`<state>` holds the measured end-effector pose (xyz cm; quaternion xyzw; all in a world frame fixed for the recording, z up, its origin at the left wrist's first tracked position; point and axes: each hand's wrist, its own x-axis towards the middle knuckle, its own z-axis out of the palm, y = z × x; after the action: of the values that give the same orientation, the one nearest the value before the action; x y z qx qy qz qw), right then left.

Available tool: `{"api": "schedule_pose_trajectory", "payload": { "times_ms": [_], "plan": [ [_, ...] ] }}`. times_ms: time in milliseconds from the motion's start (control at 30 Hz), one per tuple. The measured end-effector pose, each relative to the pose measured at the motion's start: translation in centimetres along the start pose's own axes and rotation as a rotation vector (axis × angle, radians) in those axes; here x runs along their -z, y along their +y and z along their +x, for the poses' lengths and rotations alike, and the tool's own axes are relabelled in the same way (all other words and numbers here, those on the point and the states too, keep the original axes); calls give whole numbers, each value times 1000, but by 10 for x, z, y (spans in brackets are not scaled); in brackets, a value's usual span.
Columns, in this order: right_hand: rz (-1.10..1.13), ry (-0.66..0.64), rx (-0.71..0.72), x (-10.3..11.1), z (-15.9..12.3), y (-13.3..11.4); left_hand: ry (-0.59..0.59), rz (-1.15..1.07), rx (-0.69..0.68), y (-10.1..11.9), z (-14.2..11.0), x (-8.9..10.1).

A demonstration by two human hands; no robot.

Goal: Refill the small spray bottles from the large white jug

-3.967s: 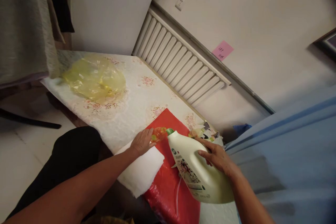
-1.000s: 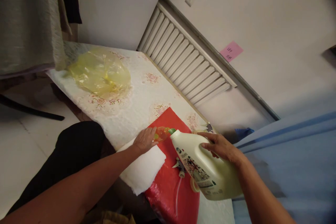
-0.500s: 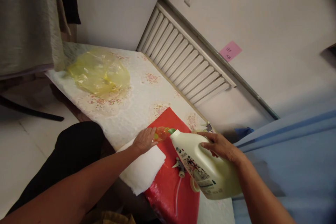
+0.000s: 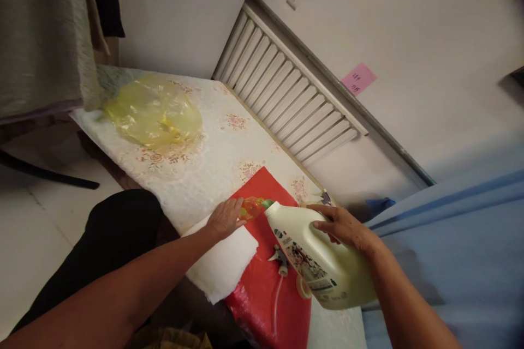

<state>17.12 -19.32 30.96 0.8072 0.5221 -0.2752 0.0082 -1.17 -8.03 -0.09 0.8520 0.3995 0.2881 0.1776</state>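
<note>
Floral-clothed bench [image 4: 216, 147] | left hand [image 4: 224, 219] wraps translucent orange bottle [image 4: 252, 208] over red package [image 4: 262, 294] | right hand [image 4: 344, 227] grips tilted detergent jug [image 4: 327, 259] beside it by the handle | jug probably heavy, slick; handle holds best

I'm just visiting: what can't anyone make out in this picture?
All in the head view:
Small orange-tinted bottle: one end hidden by the left hand.
Round pale thing: partly hidden by the pale green jug.
Jug label: fine print too small.
Pink note: writing too small to read surely.
Dark thing: cut off by the right edge.
</note>
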Motion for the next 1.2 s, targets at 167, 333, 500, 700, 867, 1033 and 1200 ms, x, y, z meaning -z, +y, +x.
{"api": "schedule_pose_trajectory", "payload": {
  "times_ms": [167,333,500,700,867,1033,1200],
  "plan": [
    [11,4,-7,0,1,1,2,-4,-2,0,0,0],
    [-2,-2,-7,-1,1,0,1,-12,-5,0,0,1],
    [-1,-2,-22,-1,-1,-3,7,-8,-3,0,0,0],
    [-12,2,-13,0,-1,-3,8,-5,-3,1,0,2],
    [-12,1,-5,1,0,-3,18,-18,-7,0,0,0],
    [-5,2,-32,0,-1,-5,20,-32,-10,-1,0,0],
    [-11,5,-17,0,0,-3,13,-25,-7,0,0,1]
  ]
}}
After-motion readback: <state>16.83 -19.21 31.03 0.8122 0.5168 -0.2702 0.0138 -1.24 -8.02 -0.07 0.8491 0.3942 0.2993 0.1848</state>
